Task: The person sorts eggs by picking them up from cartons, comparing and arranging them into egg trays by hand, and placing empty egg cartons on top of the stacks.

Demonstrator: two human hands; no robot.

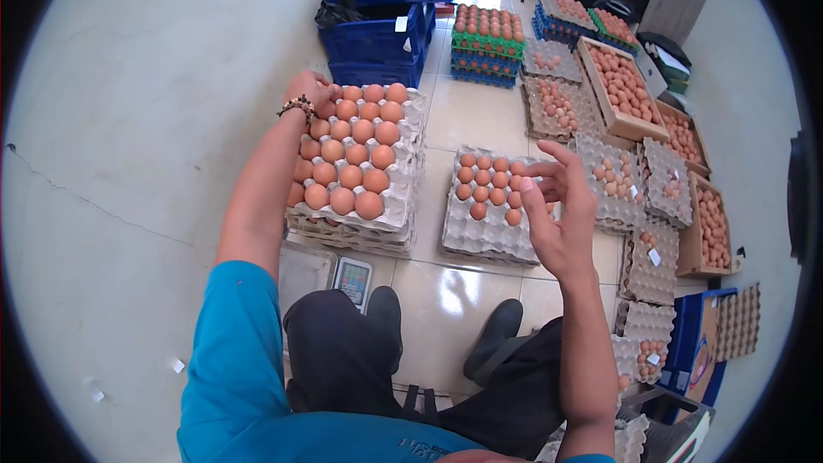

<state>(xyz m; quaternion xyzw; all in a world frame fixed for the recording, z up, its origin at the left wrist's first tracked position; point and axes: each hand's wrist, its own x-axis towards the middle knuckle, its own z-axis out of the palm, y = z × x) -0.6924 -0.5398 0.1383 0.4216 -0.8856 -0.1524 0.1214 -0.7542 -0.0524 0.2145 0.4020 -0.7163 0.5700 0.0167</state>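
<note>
A tall stack of grey egg trays (399,214) stands on the left, its top tray full of brown eggs (356,153). My left hand (314,94), with a beaded bracelet at the wrist, is at the far left corner of that top tray. Its fingers are bent over the eggs there, and whether they hold one cannot be made out. To the right, a lower stack of trays (489,240) carries brown eggs (498,179) on part of its top. My right hand (557,197) is raised over the right side of this stack, fingers curved and apart, holding nothing.
A scale (352,279) lies by my left knee. Blue crates (373,43) stand behind the tall stack. Green and blue trays of eggs (488,34) are at the back. Wooden boxes (621,90) and more grey trays (649,261) of eggs line the right side.
</note>
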